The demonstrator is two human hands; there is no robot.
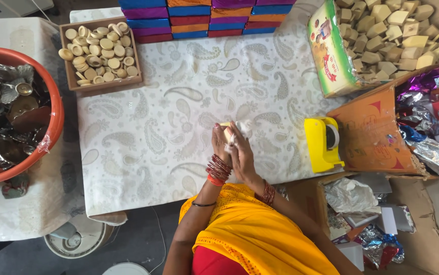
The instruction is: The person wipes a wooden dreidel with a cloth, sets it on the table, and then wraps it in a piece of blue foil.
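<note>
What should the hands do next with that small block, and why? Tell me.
Probably fold the white wrap fully round the pale block: the left hand and right hand pinch both together, and the block's end shows uncovered.

A yellow-orange patterned drape (260, 234) covers the shoulders over a red garment (212, 262). Stacked red bangles (218, 169) circle both wrists; a thin dark band (203, 204) rings the left forearm.

A low table (179, 76) under white paisley cloth stands on dark floor (138, 239).
</note>
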